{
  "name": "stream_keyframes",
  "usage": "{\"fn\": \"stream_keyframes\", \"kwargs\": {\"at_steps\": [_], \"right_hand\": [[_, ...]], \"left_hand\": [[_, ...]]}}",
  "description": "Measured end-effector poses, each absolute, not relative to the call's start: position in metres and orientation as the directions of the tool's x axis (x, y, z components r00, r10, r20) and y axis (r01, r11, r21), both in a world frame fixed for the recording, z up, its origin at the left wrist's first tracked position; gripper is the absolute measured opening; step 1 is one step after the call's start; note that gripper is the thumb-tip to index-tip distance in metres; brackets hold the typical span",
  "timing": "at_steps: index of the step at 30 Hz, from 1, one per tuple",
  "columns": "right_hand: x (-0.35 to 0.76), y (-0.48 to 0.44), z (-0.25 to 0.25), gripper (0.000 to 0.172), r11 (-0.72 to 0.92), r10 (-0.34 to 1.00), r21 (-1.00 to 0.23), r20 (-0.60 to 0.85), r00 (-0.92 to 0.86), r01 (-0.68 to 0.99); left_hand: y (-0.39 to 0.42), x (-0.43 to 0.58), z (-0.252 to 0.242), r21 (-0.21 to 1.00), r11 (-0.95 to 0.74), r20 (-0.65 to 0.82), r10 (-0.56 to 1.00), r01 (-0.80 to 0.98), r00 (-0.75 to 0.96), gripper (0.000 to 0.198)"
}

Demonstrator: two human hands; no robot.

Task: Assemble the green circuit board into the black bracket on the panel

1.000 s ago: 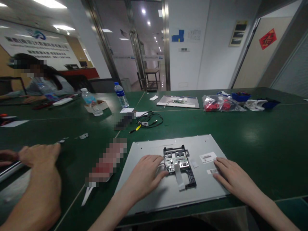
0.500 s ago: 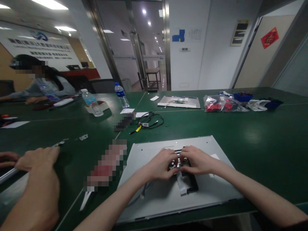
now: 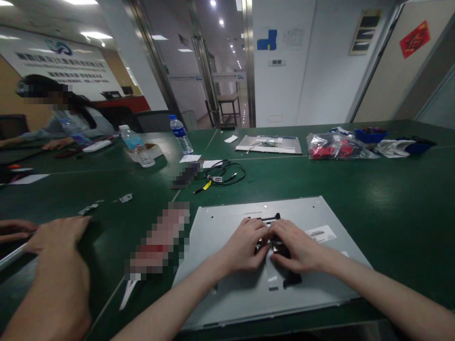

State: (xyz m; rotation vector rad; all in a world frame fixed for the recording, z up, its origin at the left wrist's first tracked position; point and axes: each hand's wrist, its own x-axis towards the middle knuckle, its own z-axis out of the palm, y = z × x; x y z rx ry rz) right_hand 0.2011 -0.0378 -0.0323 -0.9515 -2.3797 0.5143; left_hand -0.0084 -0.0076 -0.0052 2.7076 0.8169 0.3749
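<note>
While both hands sit close together at the ctr of the grey metal panel [image 3: 220, 227], the left hand [image 3: 245, 241] and right hand [image 3: 298, 247] meet over a black bracket [image 3: 270, 218], which the fingers mostly cover. Both hands have fingers curled down w/ tips on the bracket and thumbs nearly touching each other; can't tell whether they actually clamp a part or only press on it. The bracket lies flat on the panel at approx. mid-width. Its far edge shows beyond the knuckles and its near corner pokes out below the right hand, just beside a pale ribbon cable [image 3: 272, 278] that runs toward the panel's near edge. A white label [image 3: 320, 233] is stuck on the panel just right of the right hand. The panel lies flat on the green table [image 3: 391, 199], close to the table's front edge. Over on the left, a co-worker's hand [image 3: 59, 233] rests flat on the table, well apart from the panel, w/ a blurred-out item [image 3: 159, 241] btw the two. Further back are a coiled black cable [image 3: 223, 174] w/ a yellow tag, two water bottles [image 3: 137, 148], a second panel [image 3: 270, 144], a clear bag of red parts [image 3: 334, 148] and a blue tray [image 3: 369, 135]. Another person [image 3: 81, 125] sits at the far left end of the table.
</note>
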Motion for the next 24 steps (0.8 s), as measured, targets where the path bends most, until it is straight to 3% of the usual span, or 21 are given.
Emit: {"fn": "stream_keyframes", "kwargs": {"at_steps": [24], "right_hand": [[0.2065,-0.0346,-0.0336,0.037,0.671,0.717,-0.563,0.327,-0.616,0.482]], "left_hand": [[-0.0094,-0.0071,-0.0025,0.367,-0.814,0.167,0.533,0.450,0.829,0.017]]}}
